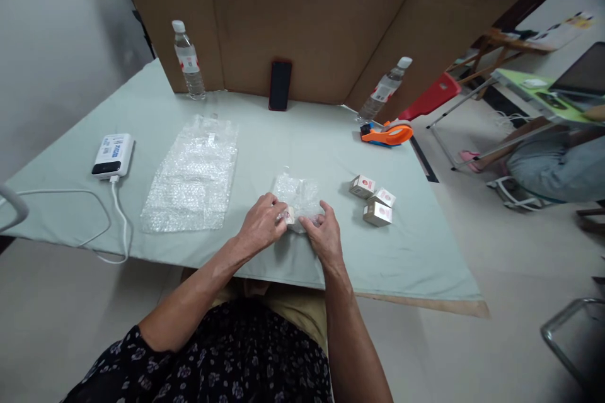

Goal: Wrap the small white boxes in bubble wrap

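The box (290, 216) sits at the near left part of the wrap (302, 191), on the table (312, 145), between both hands and nearer the left. The left hand (263, 219) grasps the box from its left side. The right hand (325, 236) sets its thumb on the wrap, right of the box; whether it pinches cannot be told. Fingers obscure the box's long axis

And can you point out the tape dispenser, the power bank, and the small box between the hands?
Tape dispenser (396, 134): head view, on its orange body.
Power bank (114, 153): head view, on its white face.
Small box (290, 215): head view, on its visible printed side.
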`<state>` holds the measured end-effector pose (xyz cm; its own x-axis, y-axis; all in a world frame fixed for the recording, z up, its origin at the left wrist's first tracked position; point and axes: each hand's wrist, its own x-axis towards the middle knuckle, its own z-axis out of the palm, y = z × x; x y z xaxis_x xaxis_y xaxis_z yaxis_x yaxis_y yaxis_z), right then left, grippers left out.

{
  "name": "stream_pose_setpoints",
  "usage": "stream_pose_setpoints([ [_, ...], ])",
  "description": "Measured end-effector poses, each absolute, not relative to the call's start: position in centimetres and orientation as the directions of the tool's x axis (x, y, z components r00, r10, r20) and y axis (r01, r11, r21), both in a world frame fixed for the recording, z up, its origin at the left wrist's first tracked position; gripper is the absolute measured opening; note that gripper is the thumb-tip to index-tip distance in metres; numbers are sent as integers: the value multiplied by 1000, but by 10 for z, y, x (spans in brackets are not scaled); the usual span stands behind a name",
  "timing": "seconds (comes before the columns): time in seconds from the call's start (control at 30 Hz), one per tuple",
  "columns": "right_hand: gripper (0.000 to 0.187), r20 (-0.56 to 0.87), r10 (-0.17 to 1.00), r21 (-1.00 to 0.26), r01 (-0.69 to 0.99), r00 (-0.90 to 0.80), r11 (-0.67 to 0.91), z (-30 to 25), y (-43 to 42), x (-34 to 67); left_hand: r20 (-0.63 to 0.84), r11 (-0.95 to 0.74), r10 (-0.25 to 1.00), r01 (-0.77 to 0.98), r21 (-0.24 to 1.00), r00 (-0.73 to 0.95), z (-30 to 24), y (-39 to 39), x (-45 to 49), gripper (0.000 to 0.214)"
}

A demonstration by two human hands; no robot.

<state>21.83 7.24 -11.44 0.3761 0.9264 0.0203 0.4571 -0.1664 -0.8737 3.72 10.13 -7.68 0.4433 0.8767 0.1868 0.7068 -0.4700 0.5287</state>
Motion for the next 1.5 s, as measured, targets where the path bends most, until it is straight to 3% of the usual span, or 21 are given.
stream_pose_setpoints([
  [0.2,71,65,925,-816,554,373,-166,-98,74,202,119,-440,887,736,514,447,-73,101,41,18],
  [0.5,55,167,943,-864,503,287,-1,-95,70,189,85,-401,903,753,521,421,-73,102,46,18],
  [0.7,50,266,949,-779,618,170,108,-98,68,184,84,-401,900,737,544,428,-78,104,46,15],
  [0.83,54,241,969,-795,583,49,168,-92,63,188,113,-406,895,683,608,431,-83,105,42,12],
  [1.0,49,181,981,-813,551,-72,191,-86,59,197,197,-392,906,563,728,375,-94,103,39,44],
  [1.17,57,177,967,-699,668,-185,256,-86,67,200,180,-296,940,433,851,289,-100,102,36,61],
  [1.27,64,188,953,-579,757,-239,304,-85,71,200,112,-196,967,390,900,228,-96,101,37,55],
  [1.37,68,179,941,-482,808,-287,339,-80,75,201,138,-211,971,426,880,197,-93,100,41,36],
  [1.5,75,92,927,-509,783,-364,358,-70,82,206,201,-274,959,464,843,201,-94,96,47,31],
])
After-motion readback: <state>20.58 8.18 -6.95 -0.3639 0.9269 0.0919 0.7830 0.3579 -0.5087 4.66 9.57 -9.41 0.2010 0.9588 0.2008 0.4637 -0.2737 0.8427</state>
